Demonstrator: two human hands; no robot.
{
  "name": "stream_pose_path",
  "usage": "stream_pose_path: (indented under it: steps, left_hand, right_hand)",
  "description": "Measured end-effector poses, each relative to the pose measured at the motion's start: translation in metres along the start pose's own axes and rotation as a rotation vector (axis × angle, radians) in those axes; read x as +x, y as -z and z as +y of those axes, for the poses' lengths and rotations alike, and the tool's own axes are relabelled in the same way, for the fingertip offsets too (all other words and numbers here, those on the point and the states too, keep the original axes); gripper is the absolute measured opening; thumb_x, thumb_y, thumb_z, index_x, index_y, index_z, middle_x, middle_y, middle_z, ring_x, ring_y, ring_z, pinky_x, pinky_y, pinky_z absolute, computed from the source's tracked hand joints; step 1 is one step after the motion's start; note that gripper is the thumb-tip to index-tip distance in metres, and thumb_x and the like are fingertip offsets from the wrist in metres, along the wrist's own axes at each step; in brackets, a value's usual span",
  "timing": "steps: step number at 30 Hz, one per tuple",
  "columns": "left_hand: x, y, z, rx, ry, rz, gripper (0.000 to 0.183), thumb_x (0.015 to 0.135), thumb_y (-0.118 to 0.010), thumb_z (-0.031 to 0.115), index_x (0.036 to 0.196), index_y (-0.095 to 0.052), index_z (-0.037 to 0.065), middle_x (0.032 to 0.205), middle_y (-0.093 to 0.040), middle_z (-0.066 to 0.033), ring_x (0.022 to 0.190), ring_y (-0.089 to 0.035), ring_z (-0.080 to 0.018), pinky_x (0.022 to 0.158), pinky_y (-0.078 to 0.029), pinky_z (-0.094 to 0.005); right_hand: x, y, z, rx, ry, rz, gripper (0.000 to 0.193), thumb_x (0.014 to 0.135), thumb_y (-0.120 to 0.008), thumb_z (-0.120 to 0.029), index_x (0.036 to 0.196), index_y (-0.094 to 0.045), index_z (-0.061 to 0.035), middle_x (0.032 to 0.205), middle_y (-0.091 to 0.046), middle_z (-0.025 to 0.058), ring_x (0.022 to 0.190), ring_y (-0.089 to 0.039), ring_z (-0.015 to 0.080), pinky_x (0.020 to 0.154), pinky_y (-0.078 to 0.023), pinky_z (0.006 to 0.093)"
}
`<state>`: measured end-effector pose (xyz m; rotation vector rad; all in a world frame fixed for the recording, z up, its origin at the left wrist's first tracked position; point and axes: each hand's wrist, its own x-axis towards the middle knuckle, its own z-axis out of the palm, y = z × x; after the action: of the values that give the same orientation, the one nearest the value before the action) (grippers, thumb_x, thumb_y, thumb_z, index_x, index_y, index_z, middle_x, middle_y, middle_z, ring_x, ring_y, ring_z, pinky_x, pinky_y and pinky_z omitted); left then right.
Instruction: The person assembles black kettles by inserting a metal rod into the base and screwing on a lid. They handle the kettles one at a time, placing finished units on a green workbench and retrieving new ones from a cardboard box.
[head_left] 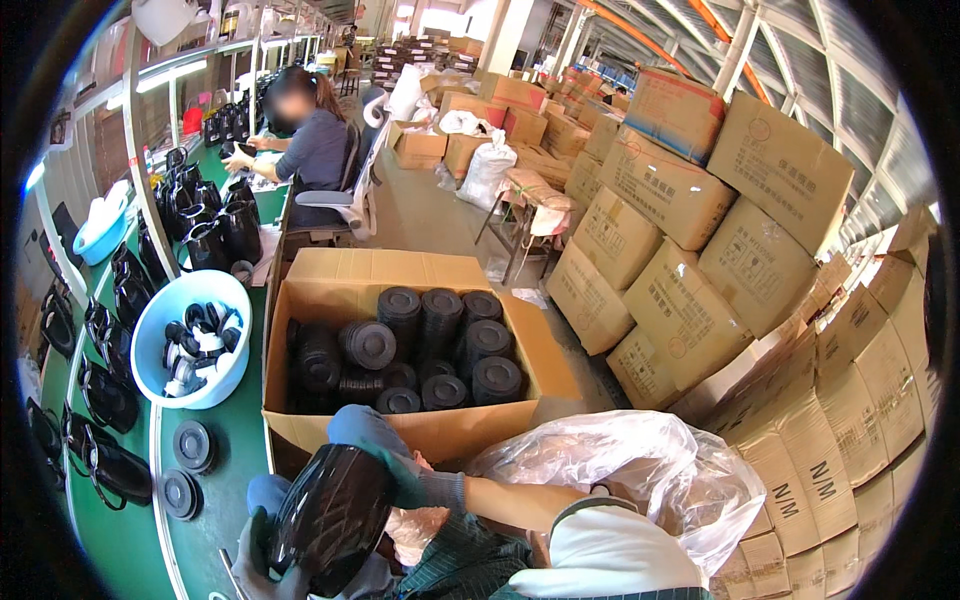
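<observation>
Has an open carton (390,268) at one o'clock and a blue basin (148,330) at eleven from a tilted glossy black vessel (335,510). Grasps the vessel's eight o'clock side with left fingers (255,548); touches its two o'clock end with right fingers (402,472), too hidden to tell whether clenched. Has two black discs (195,446) at ten.

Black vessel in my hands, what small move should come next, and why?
Perhaps steady the black vessel with your right hand and reach your left hand toward the nearer black disc: both hands hold the vessel, and two discs lie on the green bench to its left. Whether they fit it is unclear.
</observation>
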<state>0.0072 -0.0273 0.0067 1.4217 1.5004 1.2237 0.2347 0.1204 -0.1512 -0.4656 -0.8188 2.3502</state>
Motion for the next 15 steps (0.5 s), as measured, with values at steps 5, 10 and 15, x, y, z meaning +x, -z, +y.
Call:
stream_pose_path:
  steps: [5,10,15]
  left_hand:
    - [0.001,-0.013,0.009,-0.26,-0.089,0.035,0.087,0.078,-0.082,0.041,0.144,-0.054,-0.008,0.143,-0.06,-0.0237,0.134,-0.058,-0.0365,0.114,-0.044,-0.0455]
    - [0.014,-0.012,0.021,-0.064,-0.339,0.008,0.081,0.079,-0.08,0.033,0.144,-0.054,-0.008,0.145,-0.058,-0.026,0.137,-0.057,-0.038,0.116,-0.041,-0.0454]
    - [0.009,-0.005,0.028,-0.04,-0.416,-0.003,0.077,0.076,-0.08,0.021,0.144,-0.054,-0.007,0.146,-0.057,-0.0257,0.137,-0.057,-0.0368,0.115,-0.041,-0.0448]
  right_hand:
    - [-0.018,0.009,-0.002,0.195,-0.041,0.107,0.062,0.105,-0.052,-0.048,0.151,-0.044,-0.0066,0.147,-0.053,0.0152,0.137,-0.05,0.0305,0.117,-0.041,0.0483]
    - [-0.026,0.005,-0.012,0.433,-0.102,0.09,0.058,0.106,-0.052,-0.048,0.148,-0.05,-0.0079,0.143,-0.059,0.0118,0.133,-0.055,0.0268,0.115,-0.046,0.0478]
    - [-0.033,0.059,0.028,0.316,0.069,0.198,0.043,0.11,-0.049,-0.032,0.143,-0.054,-0.0054,0.138,-0.063,0.0132,0.124,-0.062,0.0262,0.107,-0.054,0.0435]
